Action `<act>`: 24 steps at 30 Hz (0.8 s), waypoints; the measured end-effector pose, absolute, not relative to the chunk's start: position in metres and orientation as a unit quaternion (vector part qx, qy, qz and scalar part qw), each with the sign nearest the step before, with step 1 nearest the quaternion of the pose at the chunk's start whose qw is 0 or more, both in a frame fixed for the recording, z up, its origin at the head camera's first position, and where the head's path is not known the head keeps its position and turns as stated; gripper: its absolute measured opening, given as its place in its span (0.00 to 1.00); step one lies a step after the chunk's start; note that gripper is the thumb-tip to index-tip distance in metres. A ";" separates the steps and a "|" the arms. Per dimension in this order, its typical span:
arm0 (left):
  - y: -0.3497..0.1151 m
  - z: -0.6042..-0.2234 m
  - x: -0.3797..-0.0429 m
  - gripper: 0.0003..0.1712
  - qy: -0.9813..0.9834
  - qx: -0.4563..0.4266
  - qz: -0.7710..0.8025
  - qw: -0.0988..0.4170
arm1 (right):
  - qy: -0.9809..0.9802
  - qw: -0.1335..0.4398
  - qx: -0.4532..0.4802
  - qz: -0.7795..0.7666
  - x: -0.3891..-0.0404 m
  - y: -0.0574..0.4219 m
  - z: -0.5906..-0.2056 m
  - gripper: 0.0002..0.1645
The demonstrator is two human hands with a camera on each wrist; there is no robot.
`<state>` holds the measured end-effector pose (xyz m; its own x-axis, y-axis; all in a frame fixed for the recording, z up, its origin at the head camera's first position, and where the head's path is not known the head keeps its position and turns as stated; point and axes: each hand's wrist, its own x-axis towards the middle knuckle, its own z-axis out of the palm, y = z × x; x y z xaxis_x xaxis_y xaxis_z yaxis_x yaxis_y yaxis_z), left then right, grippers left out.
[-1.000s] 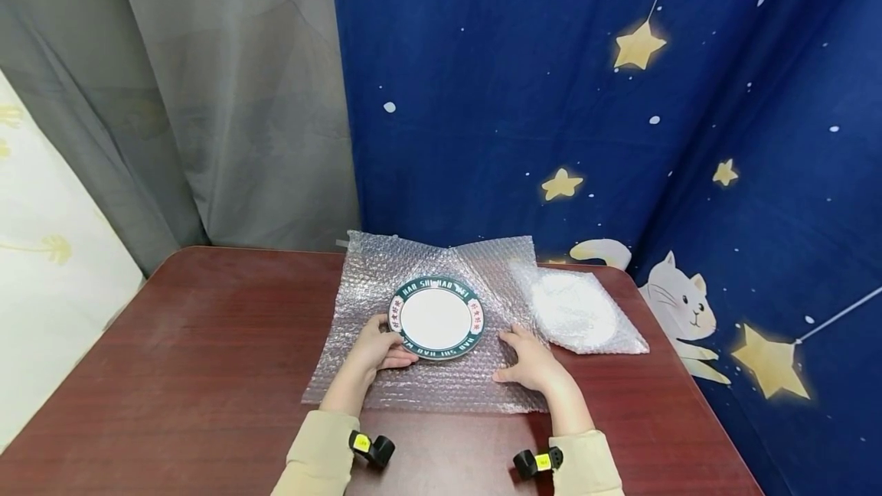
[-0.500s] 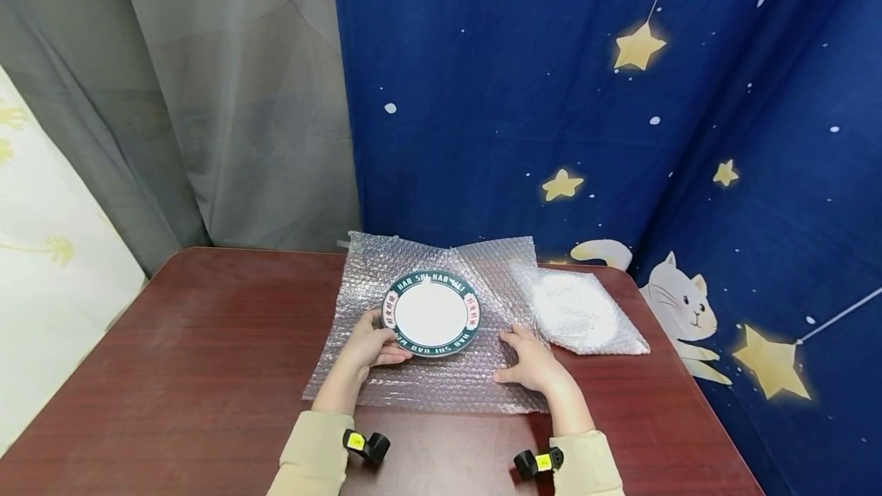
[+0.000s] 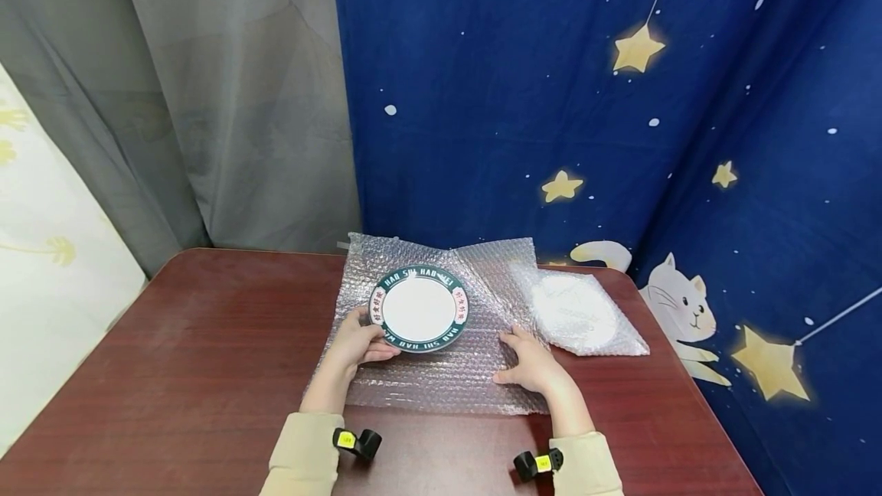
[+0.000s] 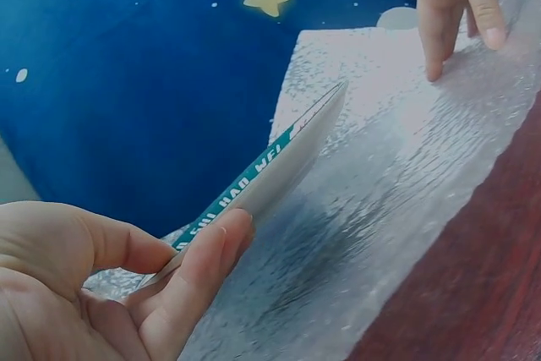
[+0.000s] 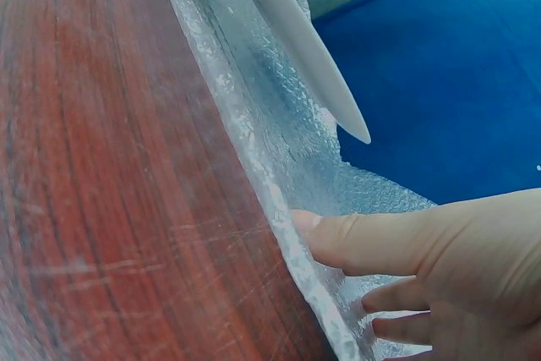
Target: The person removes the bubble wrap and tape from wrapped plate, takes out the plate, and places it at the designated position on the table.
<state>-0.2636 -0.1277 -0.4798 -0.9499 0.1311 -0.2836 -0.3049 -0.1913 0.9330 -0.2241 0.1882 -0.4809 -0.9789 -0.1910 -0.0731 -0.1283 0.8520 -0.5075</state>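
Plate [image 3: 418, 308]: held tilted above the wrap [image 3: 441, 395], apart from it, pinched at the rim between thumb and fingers of the left hand [image 3: 354, 339]. With the right hand [image 3: 532, 362], rests loosely spread fingers on the wrap, grasping nothing, near the packet [image 3: 579, 312]. Seems mid-transfer, either setting down or taking away; cannot tell which. Probably calls next for a firm rim grip, a levelled face and a check against the sheet sliding.
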 end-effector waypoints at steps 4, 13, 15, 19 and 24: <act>-0.134 -0.477 -0.263 0.40 0.620 -0.070 0.769 0.139 | 0.960 0.062 -0.083 -0.260 -0.224 0.188 -0.481 0.46; -0.151 -0.472 -0.264 0.41 0.631 -0.083 0.762 0.123 | 0.959 0.064 -0.083 -0.262 -0.223 0.188 -0.480 0.46; -0.154 -0.471 -0.264 0.41 0.632 -0.086 0.761 0.120 | 0.959 0.064 -0.083 -0.264 -0.223 0.188 -0.479 0.46; -0.162 -0.469 -0.264 0.39 0.631 -0.086 0.763 0.114 | 0.959 0.065 -0.083 -0.265 -0.223 0.189 -0.481 0.46; -0.172 -0.468 -0.264 0.35 0.627 -0.094 0.766 0.103 | 0.959 0.065 -0.085 -0.264 -0.225 0.188 -0.482 0.46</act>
<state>-0.2640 -0.1721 -0.4679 -0.9608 0.0403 -0.2742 -0.2768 -0.1923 0.9415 -0.2245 0.1885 -0.4820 -0.9774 -0.1962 -0.0791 -0.1281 0.8466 -0.5167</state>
